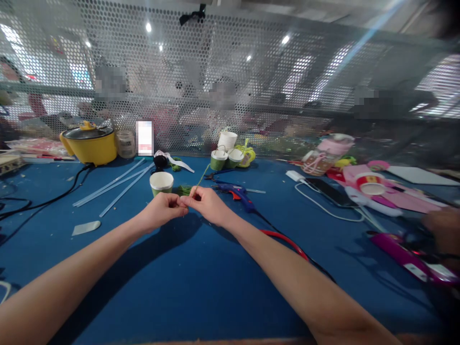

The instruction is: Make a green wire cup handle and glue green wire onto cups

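1. Blue felt-covered table: carries all items. A perforated metal screen closes its far edge.
2. Yellow electric pot with a dark lid: stands at the far left, against the screen, well apart from both hands.
3. Left hand and right hand: they meet fingertip to fingertip above the table centre. The grip of each hand is closed, pinching the same item (see 6).
4. Blue hot-glue gun: lies on the table just beyond the right hand, unheld. A red cable runs under the right forearm.
5. Green paper cup with a white interior: stands upright just beyond the left hand, not touching it.
6. Thin green wire stem: held at its lower end in both grips. Its free length rises, tilted away and to the right, toward a cluster of similar cups.

Status (judgement): the stem is picked up and is being worked at the pinched end. The free length appears bare. The fingers hide the pinched section, so its condition cannot be determined. The glue gun is not in use.
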`<state>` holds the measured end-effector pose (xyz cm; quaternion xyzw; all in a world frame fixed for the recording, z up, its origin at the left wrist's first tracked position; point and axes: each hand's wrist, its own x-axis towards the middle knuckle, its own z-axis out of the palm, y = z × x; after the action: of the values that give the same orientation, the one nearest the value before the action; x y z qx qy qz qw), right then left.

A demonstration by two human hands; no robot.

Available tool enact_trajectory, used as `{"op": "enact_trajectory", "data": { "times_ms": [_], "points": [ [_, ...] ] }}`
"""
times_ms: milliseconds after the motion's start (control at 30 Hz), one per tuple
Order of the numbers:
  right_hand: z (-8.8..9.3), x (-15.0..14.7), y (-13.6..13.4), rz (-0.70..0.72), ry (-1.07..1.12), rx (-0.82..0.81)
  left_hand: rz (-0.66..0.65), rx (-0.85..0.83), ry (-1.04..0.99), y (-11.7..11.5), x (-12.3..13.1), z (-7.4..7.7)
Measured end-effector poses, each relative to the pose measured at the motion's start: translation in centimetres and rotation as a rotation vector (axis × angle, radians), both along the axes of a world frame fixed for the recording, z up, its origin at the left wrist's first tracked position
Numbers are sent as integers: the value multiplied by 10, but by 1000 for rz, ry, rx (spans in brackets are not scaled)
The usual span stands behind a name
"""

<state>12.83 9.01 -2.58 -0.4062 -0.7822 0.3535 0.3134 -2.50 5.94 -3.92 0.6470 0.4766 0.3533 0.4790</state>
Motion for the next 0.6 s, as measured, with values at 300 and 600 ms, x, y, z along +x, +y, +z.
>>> {"op": "enact_trajectory", "data": {
  "times_ms": [300,600],
  "points": [
    [-4,-2,1,-49,-25,44,10,-21,-39,-1,2,-1],
    [1,2,-1,260,139,-230,-70,-235,-189,-1,-2,7]
  ]
}}
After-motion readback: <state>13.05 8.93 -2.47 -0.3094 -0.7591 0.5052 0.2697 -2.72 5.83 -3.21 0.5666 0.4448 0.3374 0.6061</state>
